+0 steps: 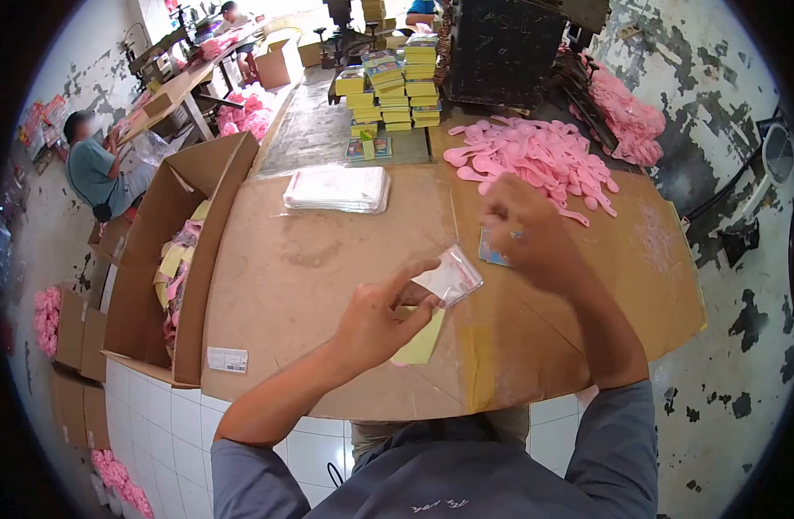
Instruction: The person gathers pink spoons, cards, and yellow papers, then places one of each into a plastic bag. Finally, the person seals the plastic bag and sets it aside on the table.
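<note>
My left hand (pixel 384 316) pinches a clear plastic bag (pixel 451 275) over the middle of the cardboard-covered table. A yellow card (pixel 421 339) shows just below that hand. My right hand (pixel 518 216) is blurred, raised at the near edge of the pink spoon pile (pixel 535 156); its fingers look curled, but what they hold cannot be made out. Partly under the right hand lies a small blue printed card (pixel 492 249). A stack of clear plastic bags (pixel 336 189) rests on the table, farther away and left of my hands.
Stacks of yellow-edged cards (pixel 392 95) stand at the table's far side, near a black metal box (pixel 501 56). An open carton (pixel 224 259) with packed pieces borders the table's left edge. A person (pixel 98 169) sits farther left. A label (pixel 228 360) lies at the front left.
</note>
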Action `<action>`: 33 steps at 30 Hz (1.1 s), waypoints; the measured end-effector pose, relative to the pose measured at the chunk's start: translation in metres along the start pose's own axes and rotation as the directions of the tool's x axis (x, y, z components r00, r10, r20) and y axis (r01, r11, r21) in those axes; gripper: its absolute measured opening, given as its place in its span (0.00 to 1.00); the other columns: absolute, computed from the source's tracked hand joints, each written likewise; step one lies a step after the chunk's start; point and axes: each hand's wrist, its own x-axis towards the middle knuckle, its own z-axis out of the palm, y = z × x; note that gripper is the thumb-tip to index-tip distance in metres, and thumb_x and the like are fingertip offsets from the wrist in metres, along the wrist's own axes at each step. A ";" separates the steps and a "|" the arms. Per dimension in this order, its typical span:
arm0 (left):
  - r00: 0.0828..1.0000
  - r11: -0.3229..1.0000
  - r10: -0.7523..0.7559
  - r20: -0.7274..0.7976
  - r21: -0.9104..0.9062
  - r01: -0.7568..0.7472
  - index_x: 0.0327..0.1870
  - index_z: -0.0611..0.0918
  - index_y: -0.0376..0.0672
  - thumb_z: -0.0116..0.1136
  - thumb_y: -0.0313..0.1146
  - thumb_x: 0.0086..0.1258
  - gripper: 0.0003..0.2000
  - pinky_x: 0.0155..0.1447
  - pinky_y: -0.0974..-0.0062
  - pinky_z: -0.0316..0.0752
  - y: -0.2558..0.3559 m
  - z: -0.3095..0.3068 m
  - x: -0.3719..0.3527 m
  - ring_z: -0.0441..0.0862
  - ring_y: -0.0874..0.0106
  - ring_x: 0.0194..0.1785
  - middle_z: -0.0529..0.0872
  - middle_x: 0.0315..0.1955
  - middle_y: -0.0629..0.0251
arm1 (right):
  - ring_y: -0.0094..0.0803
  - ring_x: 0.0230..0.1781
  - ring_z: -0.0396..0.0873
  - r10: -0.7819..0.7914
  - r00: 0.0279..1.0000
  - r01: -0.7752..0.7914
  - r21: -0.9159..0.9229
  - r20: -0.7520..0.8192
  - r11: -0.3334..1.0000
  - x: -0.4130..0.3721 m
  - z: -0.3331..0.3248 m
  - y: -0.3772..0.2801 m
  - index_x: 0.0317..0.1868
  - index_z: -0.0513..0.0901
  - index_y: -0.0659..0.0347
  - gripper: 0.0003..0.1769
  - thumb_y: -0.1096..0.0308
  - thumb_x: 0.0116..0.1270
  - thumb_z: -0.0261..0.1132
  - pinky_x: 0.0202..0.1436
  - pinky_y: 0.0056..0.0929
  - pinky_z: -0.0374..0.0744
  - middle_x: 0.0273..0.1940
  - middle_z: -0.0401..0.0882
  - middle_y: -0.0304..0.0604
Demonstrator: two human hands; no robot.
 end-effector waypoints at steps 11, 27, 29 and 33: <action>0.991 0.909 -0.125 -0.037 -0.404 0.100 0.64 0.79 0.32 0.60 0.28 0.80 0.16 0.51 0.77 0.84 -0.010 0.000 0.008 0.89 0.74 0.50 0.92 0.47 0.55 | 0.38 0.48 0.82 0.593 0.767 -0.607 0.024 -0.246 0.795 -0.173 -0.191 0.214 0.54 0.79 0.64 0.14 0.80 0.69 0.61 0.54 0.38 0.80 0.48 0.82 0.46; 0.994 0.838 -0.110 0.010 -0.537 0.098 0.58 0.84 0.33 0.55 0.27 0.82 0.12 0.62 0.73 0.80 -0.033 0.003 0.019 0.86 0.74 0.55 0.90 0.51 0.58 | 0.27 0.47 0.84 0.183 0.933 -0.290 0.344 0.310 0.893 -0.047 0.015 0.015 0.58 0.84 0.64 0.20 0.64 0.71 0.71 0.50 0.30 0.80 0.48 0.88 0.42; 0.992 0.835 -0.122 -0.016 -0.543 0.093 0.58 0.84 0.33 0.56 0.27 0.81 0.11 0.60 0.74 0.81 -0.032 0.005 0.017 0.86 0.74 0.54 0.90 0.49 0.59 | 0.25 0.46 0.84 0.211 0.906 -0.375 0.465 0.366 0.802 -0.043 0.037 0.011 0.58 0.83 0.67 0.19 0.65 0.71 0.71 0.49 0.28 0.80 0.47 0.88 0.42; 0.986 0.875 -0.146 -0.079 -0.475 0.091 0.56 0.85 0.33 0.60 0.28 0.80 0.10 0.56 0.75 0.83 -0.033 0.001 0.016 0.87 0.76 0.50 0.91 0.46 0.60 | 0.22 0.43 0.83 0.237 0.884 -0.462 0.665 0.404 0.587 -0.043 0.057 0.017 0.56 0.84 0.70 0.16 0.67 0.74 0.69 0.48 0.24 0.81 0.46 0.88 0.40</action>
